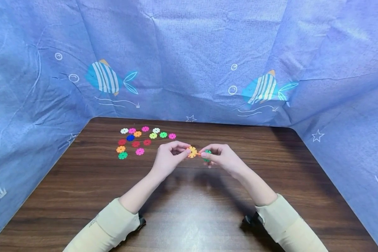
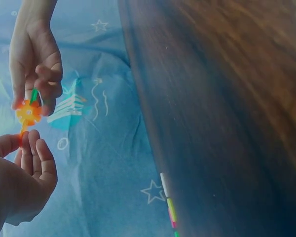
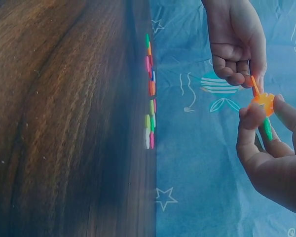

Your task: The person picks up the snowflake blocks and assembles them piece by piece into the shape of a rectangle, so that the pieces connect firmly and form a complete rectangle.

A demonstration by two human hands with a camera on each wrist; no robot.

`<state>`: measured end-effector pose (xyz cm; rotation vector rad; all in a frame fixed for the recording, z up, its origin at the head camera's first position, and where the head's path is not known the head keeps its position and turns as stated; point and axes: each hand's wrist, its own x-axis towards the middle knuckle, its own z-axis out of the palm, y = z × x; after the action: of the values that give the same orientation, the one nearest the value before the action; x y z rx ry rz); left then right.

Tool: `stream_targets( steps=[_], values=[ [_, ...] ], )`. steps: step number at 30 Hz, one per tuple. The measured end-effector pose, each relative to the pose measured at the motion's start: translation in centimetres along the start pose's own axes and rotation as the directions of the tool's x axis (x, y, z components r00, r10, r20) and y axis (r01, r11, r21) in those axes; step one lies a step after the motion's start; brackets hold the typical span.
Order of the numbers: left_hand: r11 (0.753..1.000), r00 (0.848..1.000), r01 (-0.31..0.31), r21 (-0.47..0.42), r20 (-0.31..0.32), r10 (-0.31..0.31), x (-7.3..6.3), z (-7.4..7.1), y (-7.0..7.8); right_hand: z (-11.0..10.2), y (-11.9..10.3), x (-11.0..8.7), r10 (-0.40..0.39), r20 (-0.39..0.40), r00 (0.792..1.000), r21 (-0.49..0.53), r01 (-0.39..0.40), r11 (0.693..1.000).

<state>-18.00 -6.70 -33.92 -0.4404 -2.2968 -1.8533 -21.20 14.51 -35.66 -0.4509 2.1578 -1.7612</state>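
Observation:
Above the middle of the table, both hands meet at a small chain of notched plastic discs. The left hand (image 1: 168, 159) pinches a yellow-orange disc (image 1: 193, 152) between thumb and fingers, its face toward the head camera. From the other side the right hand (image 1: 225, 158) pinches an orange disc (image 3: 264, 104), seen edge-on in the head view. A green disc (image 3: 267, 129) sticks out from this orange disc, partly behind the right fingers. The two orange discs touch at their edges; how deep their slots engage is hidden.
Several loose notched discs lie flat at the table's back left, among them a blue disc (image 1: 130, 138), a pink disc (image 1: 140, 151) and a green disc (image 1: 123, 155). A blue fish-print curtain (image 1: 189, 63) surrounds the brown wooden table (image 1: 82, 196) at the back and sides.

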Motion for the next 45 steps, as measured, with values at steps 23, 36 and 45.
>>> stream_targets(
  steps=[23, 36, 45],
  values=[
    [0.997, 1.000, -0.015, -0.074, -0.007, 0.015, -0.6, 1.0, -0.6, 0.3, 0.7, -0.5, -0.016, -0.083, 0.996, 0.043, 0.020, 0.999],
    [1.000, 1.000, -0.014, -0.010, -0.009, 0.014, -0.7, 1.1, -0.1, 0.2, 0.5, -0.5, -0.003, -0.084, 0.996, 0.047, 0.007, 0.999],
    [0.998, 1.000, 0.005, -0.071, -0.028, -0.007, -0.9, 1.5, -0.3, 0.4, 0.5, -0.7, 0.012, -0.096, 0.995, 0.106, -0.002, 0.994]
  ],
)
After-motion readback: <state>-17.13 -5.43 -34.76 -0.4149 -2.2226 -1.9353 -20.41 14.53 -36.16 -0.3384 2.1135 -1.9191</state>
